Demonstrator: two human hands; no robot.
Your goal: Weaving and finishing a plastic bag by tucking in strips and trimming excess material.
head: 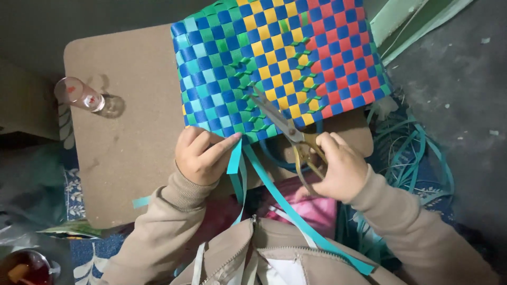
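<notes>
**Trimming a strip end on a woven basket panel**

A woven panel [280,58] of plastic strips, checkered in blue with green, yellow and red sections, lies on a brown board serving as the tabletop [127,137], its near edge facing the person. The left hand [200,155] is closed, pinching a loose teal strip [234,157] between thumb and forefinger just below the panel's near edge and holding it taut. The right hand [338,169] is closed through the handles of a pair of scissors [285,126], whose blades are parted and point up-left onto the green section near that edge. Further teal strips [301,216] trail from the panel toward the person's lap. A small clear glass [79,94] stands at the board's left side, well apart from the work. Judged from this arrangement, the step in hand is cutting a protruding strip end; the next move calls for seating the blades squarely across the strip close to the weave without nicking neighbouring strips.
</notes>
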